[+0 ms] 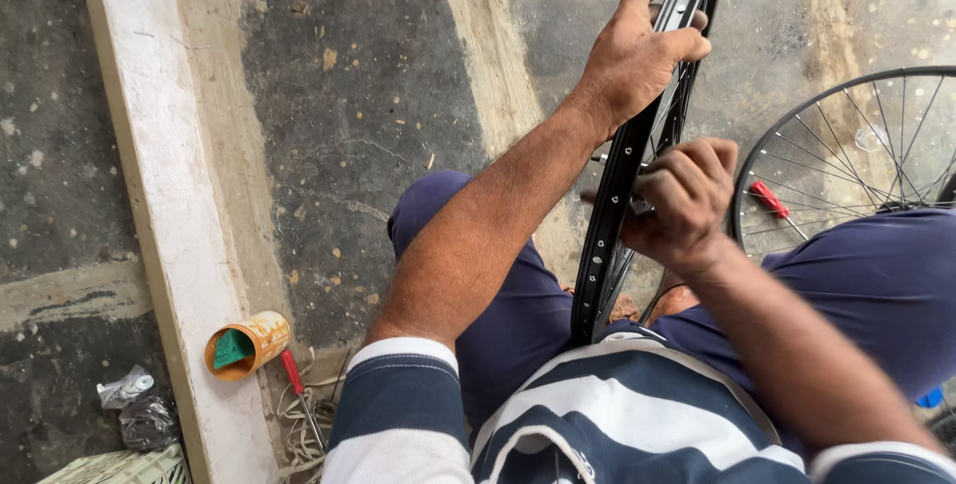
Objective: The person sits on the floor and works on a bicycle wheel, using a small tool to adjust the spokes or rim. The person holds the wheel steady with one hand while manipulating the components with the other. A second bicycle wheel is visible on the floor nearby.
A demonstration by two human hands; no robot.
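A: What do the hands hold?
B: The left hand (pixel 637 56) grips the black wheel rim (pixel 622 195) standing between the knees; the right hand (pixel 682 200) pinches something tiny there.
A: And the can (pixel 247 345)?
B: Lying sideways; something green inside.

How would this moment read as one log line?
left hand: grips top of black wheel rim | right hand: fingers pinched at rim's side | second spoked wheel: on floor
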